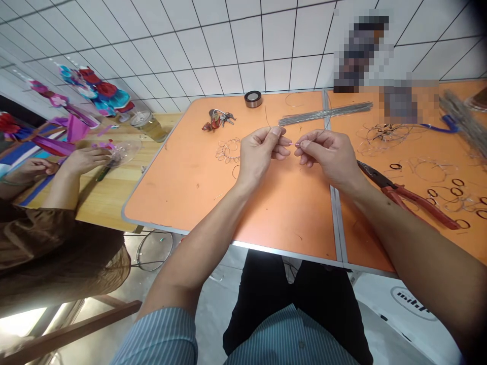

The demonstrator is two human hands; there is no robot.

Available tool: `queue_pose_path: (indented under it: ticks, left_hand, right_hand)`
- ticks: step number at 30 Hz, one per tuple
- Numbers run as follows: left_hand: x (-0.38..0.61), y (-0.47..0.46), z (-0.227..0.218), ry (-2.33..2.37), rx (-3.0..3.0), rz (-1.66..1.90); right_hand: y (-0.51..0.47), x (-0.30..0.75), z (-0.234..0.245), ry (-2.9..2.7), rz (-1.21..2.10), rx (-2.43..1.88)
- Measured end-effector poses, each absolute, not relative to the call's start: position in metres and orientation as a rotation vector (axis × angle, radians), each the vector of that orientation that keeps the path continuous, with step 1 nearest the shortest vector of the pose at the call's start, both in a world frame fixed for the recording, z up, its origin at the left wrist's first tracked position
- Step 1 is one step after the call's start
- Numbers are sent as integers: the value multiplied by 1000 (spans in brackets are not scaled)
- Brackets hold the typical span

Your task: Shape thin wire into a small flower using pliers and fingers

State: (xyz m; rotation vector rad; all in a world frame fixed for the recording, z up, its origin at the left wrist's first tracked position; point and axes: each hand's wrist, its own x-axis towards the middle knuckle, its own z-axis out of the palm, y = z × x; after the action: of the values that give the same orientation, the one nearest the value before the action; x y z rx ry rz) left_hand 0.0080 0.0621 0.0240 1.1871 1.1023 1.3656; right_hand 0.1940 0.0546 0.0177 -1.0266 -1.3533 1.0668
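Note:
Both my hands are raised over the orange table, fingertips almost meeting. My left hand is closed in a pinch on a thin wire that curves up and away from it. My right hand pinches the other end of that wire, where a tiny pink bit shows between the fingertips. Red-handled pliers lie on the table just right of my right wrist. A pile of small wire rings lies just left of my left hand.
A bundle of straight wires, a tape roll and a key bunch lie at the table's far side. Black rings and wire loops are scattered on the right. At the left another person's hands work on a wooden table beside a jar and coloured decorations.

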Motion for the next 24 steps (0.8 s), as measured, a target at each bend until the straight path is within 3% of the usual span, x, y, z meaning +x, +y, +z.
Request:
queue_pose_path:
  ticks: [24]
  left_hand:
    - [5, 63, 19, 1049, 1239, 1401]
  right_hand:
    - [52, 193, 20, -1361, 1035, -1018]
